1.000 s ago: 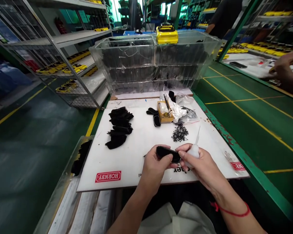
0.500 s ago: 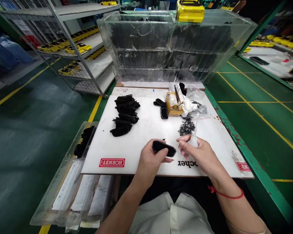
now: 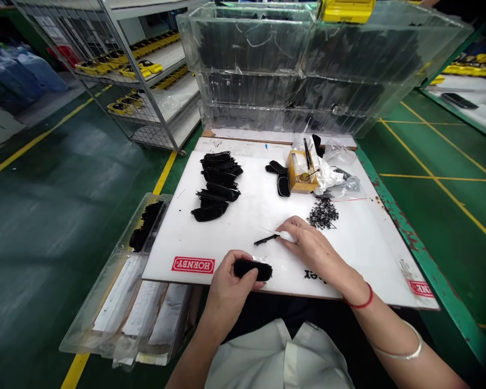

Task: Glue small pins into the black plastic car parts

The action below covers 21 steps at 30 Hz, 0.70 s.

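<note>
My left hand (image 3: 229, 283) grips a long black plastic part (image 3: 252, 268) near the front edge of the white board (image 3: 247, 221). My right hand (image 3: 305, 243) lies on the board further back and holds a small white squeeze bottle (image 3: 285, 235) whose thin nozzle points left. A thin black piece (image 3: 266, 239) lies on the board right at its fingertips. A heap of small black screws (image 3: 323, 213) sits just behind my right hand.
A stack of black parts (image 3: 217, 183) lies at the board's left. A yellow box (image 3: 302, 173) with tools, two black parts (image 3: 281, 178) and plastic bags (image 3: 340, 173) are at the back. Clear bins (image 3: 319, 70) stand behind. A clear tray (image 3: 121, 286) hangs at the left. Wire shelves (image 3: 146, 70) hold yellow items.
My hands have separated. The left hand drew the black part toward the front edge; the right hand went back and down onto the board with the bottle. The view tilted down.
</note>
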Each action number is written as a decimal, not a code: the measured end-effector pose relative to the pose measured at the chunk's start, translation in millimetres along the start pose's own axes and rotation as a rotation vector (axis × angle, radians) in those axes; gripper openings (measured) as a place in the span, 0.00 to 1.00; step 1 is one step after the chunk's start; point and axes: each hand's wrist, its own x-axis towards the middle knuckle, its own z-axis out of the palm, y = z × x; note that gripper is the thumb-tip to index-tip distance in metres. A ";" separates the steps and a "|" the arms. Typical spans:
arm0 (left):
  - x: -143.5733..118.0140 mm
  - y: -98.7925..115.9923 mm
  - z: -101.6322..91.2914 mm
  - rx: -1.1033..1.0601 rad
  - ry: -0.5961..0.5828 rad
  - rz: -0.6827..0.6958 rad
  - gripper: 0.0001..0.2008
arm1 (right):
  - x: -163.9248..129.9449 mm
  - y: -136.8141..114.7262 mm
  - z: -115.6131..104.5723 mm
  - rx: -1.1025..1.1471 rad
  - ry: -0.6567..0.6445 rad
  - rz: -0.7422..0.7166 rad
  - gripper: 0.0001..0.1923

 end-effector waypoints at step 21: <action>23.6 6.1 55.9 0.121 -0.333 0.099 0.12 | -57.3 -28.6 -30.4 0.336 0.145 0.454 0.08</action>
